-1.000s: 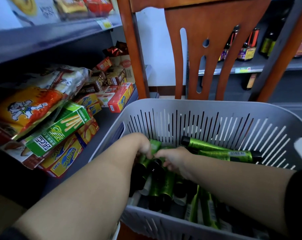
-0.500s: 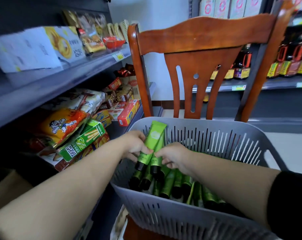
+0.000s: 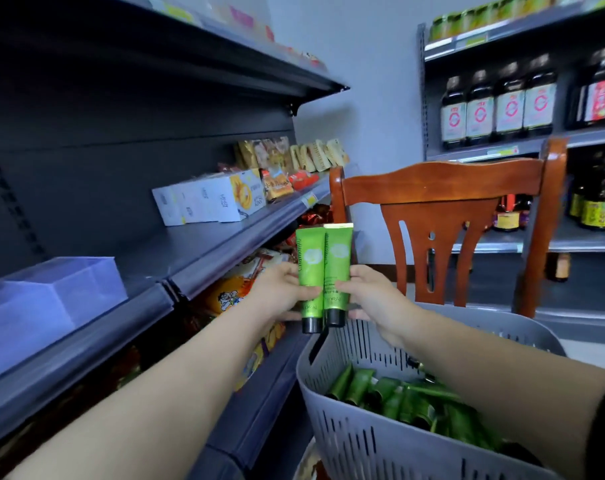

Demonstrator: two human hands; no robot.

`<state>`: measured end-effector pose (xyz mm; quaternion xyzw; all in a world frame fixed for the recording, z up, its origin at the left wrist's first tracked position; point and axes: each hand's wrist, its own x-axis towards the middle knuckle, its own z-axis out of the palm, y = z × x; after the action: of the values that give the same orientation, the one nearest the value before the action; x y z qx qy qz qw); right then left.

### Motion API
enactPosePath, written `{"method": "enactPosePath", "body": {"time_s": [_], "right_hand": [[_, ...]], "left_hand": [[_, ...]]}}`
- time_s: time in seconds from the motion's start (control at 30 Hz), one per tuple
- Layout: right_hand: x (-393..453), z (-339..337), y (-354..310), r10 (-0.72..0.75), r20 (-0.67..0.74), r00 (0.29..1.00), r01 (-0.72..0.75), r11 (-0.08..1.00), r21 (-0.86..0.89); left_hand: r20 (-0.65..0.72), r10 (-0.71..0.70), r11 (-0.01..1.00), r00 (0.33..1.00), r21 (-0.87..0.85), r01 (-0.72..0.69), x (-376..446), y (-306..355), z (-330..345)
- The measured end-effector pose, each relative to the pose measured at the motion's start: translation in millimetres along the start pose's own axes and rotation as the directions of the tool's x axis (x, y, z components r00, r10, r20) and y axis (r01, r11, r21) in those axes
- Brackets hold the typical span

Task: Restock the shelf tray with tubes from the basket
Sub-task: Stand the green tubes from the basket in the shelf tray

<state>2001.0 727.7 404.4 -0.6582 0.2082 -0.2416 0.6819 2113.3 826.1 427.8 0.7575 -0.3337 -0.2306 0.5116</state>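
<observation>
1. Two green tubes with black caps, left tube (image 3: 309,271) and right tube (image 3: 336,268), upright, caps down, side by side and touching, raised above the near-left corner of the basket.
2. Left hand (image 3: 280,292) curled round the left tube, thumb across its front; right hand (image 3: 366,296) pinching the right tube from its right side, thumb on the front.
3. Grey slotted basket (image 3: 373,441) below and to the right, on a wooden chair (image 3: 443,202); many more green tubes (image 3: 408,400) lying loose in its bottom.
4. Clear plastic shelf tray (image 3: 51,299) on the dark shelf (image 3: 197,261) at far left, well apart from the held tubes.
5. White boxes (image 3: 207,199) and snack packs (image 3: 280,154) farther along the same shelf; orange snack bags (image 3: 231,296) on the shelf below, behind the left hand.
6. Dark bottles (image 3: 495,105) on the shelving beyond the chair.
</observation>
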Motion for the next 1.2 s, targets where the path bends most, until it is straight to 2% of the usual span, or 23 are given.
{"method": "enactPosePath", "body": {"time_s": [0.17,0.27,0.4,0.57,0.77,0.9,1.0,1.2], "right_hand": [[-21,36,-47,-0.154,0.076,0.985,0.156,0.988,-0.023],[-36,68,-73,-0.209,0.159,0.965,0.210,0.978,0.012],[-61,121,-103,-0.335,0.266,0.904,0.315,0.942,0.115],[-98,202,-137,-0.448,0.322,0.834,0.380,0.890,0.253],[-142,297,-158,-0.485,0.451,0.749,0.373,0.872,0.318],[-174,353,-164,-0.504,0.547,0.668,0.350,0.862,0.367],[-199,392,-168,-0.513,0.612,0.602,0.302,0.856,0.420],[-241,463,-173,-0.482,0.713,0.509,0.258,0.876,0.408]], "left_hand": [[-0.129,0.112,0.994,0.985,-0.002,-0.113,-47,35,-47],[-0.228,0.161,0.987,0.960,0.055,-0.152,-84,50,-81],[-0.345,0.233,0.972,0.909,0.084,-0.217,-137,68,-127],[-0.486,0.327,0.945,0.811,0.157,-0.287,-210,87,-189],[-0.643,0.356,0.935,0.678,0.242,-0.261,-303,89,-252],[-0.730,0.364,0.927,0.578,0.344,-0.150,-364,79,-291],[-0.767,0.340,0.937,0.544,0.327,-0.125,-408,73,-315],[-0.835,0.317,0.942,0.450,0.333,-0.045,-475,62,-362]]}}
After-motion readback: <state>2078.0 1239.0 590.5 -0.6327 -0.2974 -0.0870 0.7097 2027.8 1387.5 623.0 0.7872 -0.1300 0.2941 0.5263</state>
